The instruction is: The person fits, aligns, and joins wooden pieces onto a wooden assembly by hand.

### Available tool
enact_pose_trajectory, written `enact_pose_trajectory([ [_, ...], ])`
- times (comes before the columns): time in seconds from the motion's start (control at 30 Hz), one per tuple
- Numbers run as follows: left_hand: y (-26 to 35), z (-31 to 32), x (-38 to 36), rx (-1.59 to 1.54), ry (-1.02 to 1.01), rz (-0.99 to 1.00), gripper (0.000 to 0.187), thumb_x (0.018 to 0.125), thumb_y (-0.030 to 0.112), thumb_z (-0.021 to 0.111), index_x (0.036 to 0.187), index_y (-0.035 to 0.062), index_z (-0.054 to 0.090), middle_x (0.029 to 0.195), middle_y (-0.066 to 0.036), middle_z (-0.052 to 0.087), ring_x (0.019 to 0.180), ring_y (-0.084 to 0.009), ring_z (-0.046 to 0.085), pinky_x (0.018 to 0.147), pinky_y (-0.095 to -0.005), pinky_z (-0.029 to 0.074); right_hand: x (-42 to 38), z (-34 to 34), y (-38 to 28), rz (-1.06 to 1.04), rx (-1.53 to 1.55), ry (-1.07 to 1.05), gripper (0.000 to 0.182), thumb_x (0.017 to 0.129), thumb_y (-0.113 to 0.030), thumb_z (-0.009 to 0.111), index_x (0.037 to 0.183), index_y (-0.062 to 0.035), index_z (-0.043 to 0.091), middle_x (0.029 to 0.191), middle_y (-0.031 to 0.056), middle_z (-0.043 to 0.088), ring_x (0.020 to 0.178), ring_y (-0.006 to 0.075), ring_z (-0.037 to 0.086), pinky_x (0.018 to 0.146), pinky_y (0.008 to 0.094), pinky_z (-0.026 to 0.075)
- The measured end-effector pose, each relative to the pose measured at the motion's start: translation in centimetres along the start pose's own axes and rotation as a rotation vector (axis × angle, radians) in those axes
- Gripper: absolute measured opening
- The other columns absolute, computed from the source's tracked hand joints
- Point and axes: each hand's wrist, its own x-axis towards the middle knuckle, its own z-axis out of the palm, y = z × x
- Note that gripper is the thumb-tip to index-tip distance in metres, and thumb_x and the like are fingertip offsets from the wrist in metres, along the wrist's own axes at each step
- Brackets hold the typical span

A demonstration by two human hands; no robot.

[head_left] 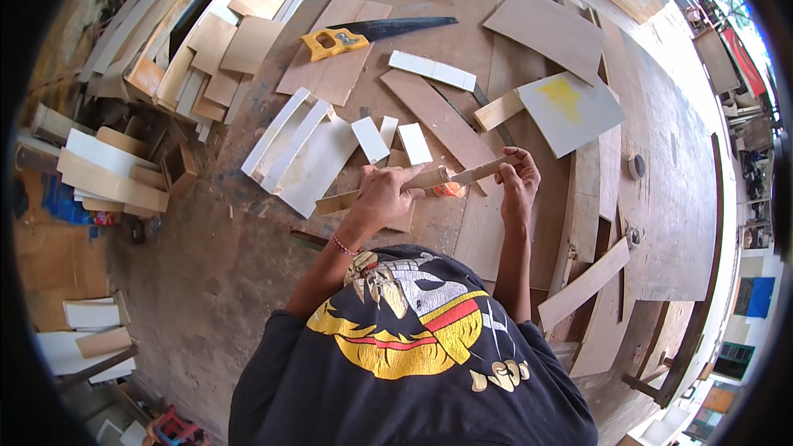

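head view, workshop floor seen from above: at far left, stacked offcuts (107, 177) crowd the edge of the work area, with white laminate strips (301, 149) fanned just beside the person's left hand (382, 196). that hand is closed over one end of a narrow wooden strip (462, 173), pinning it low over the plywood board (496, 223), while the right hand (519, 182) pinches the strip's far end, fingers curled around it. something orange (450, 190) shows under the strip between the hands; what it is cannot be told. a yellow-handled handsaw (363, 35) lies well apart, up on the boards, and a grey panel with a yellow smear (570, 111) sits just beyond the right hand. the likely risk: the thin strip could bow or snap if the two hands press unevenly, or slide off the board's edge into the loose pieces. open room is scarce to the left, where scraps lie close; bare board to the right, toward the round disc (637, 166), leaves more space to move.
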Motion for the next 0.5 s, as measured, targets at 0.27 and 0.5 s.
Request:
enact_pose_trajectory([
  [0.27,0.4,0.2,-0.1,0.036,0.019,0.036,0.049,0.075,0.016,0.069,0.123,0.0196,0.057,0.083,-0.01,0.065,0.075,-0.0207,0.06,0.076,-0.0345,0.03,-0.1,1.1,-0.3,-0.081,-0.168,0.078,0.022,0.076,0.002,0.051,0.097,0.0006,0.057,0.065,-0.0011,0.052,0.055,0.0041,0.044,0.05,0.0179,0.035],
  [0.5,0.0,0.5,-0.1,0.038,0.019,0.002,0.048,0.076,0.015,0.069,0.122,0.0191,0.057,0.083,-0.01,0.066,0.076,-0.0217,0.06,0.076,-0.0344,0.03,-0.3,0.9,-0.7,-0.032,-0.228,0.025,0.021,0.076,0.002,0.051,0.096,0.0007,0.057,0.065,-0.0014,0.051,0.055,0.0038,0.044,0.05,0.0181,0.035],
])
